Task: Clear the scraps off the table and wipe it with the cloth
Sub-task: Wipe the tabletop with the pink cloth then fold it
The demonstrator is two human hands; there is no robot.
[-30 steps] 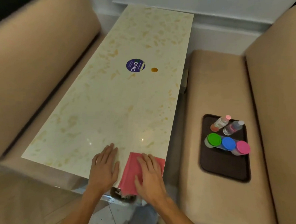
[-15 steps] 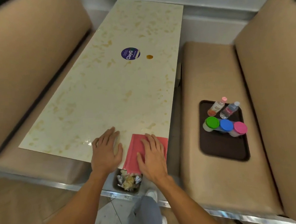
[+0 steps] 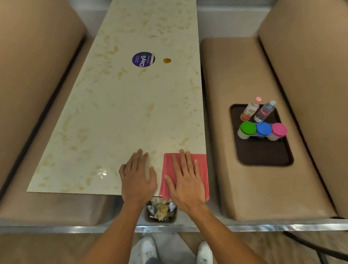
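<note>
A long cream table, mottled with yellowish marks, carries a round purple ClayG sticker with a small brown spot just beside it. At its near right corner a pink cloth lies under a flat right hand, the left hand flat on the bare top beside it.

The single wide-angle head camera looks steeply down, close over the table's near end. The top runs toward 12 o'clock, with a bench at 9, another bench at 3 and shoes at 6.
</note>
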